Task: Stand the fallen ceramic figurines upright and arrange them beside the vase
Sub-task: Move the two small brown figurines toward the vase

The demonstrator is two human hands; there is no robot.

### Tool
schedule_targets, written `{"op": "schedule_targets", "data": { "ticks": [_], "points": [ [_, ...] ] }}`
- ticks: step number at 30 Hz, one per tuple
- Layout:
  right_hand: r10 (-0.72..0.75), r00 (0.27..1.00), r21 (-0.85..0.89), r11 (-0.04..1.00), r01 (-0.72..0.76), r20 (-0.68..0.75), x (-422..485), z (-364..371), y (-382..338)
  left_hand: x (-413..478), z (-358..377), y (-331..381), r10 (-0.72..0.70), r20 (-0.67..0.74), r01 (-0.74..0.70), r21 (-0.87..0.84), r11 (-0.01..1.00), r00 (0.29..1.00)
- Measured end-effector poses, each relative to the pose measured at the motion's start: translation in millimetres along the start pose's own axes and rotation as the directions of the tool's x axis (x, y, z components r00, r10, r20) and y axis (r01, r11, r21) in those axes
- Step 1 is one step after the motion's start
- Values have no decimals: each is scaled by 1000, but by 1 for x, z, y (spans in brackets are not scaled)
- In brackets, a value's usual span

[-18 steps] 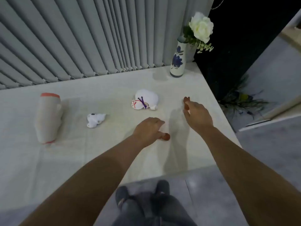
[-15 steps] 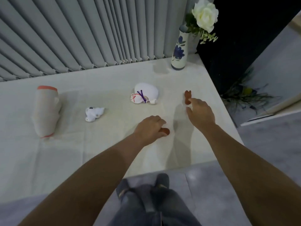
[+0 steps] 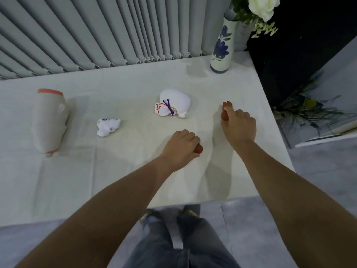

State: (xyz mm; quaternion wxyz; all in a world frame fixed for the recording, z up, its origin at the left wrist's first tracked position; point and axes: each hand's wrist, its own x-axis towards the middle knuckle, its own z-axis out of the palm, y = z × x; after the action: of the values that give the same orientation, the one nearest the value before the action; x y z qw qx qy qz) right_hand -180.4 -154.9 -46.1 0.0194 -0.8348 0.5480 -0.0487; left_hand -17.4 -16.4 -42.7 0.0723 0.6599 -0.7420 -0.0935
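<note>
Toward the right edge of the surface (image 3: 119,182), the right hand (image 3: 239,126) is now seen with its fingers (image 3: 234,115) closed round a small brown figurine (image 3: 225,111), which has been tipped up since half a second ago: more of it stands clear of the hand, its top pointing to the far side. Nearer and a little to the left, the left hand (image 3: 181,147) is curled over a second brown figurine (image 3: 199,148); only a rounded end shows past the knuckles, so it cannot be told how firmly it is gripped, and it appears not to have been raised yet. It is judged that the first righting has been started on the right, while the left piece is still down.

Three other pieces lie on their sides: a white cat (image 3: 173,104) at mid-surface, a small white dog (image 3: 107,126) to its left, and a large pale figure (image 3: 49,120) with orange bands at the far left. The vase (image 3: 221,49) stands upright at the far right corner, well apart from all of them.

Open room is seen between the cat and the vase, and along the far edge left of the vase, so a clear path to the far right is available. Care is called for at the right edge, which lies just beside the right hand, and at the vase, which is tall, narrow and close to the corner
</note>
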Motion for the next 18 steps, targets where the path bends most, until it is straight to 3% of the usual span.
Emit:
{"op": "schedule_targets", "data": {
  "ticks": [3,9,13,18],
  "points": [
    [31,1000,2,1000,-31,4,8,6,-3,17,-7,0,-118,-61,106,-171,980,991],
    [87,991,73,994,-79,-106,18,9,0,59,-25,3,-346,-61,262,-533,804,936],
    [75,977,119,992,-52,-201,25,0,6,84,-30,1,-348,-45,258,-584,770,936],
    [47,986,162,987,-20,-163,38,-10,9,103,-27,-7,-337,15,292,-539,790,941]
  ]
}}
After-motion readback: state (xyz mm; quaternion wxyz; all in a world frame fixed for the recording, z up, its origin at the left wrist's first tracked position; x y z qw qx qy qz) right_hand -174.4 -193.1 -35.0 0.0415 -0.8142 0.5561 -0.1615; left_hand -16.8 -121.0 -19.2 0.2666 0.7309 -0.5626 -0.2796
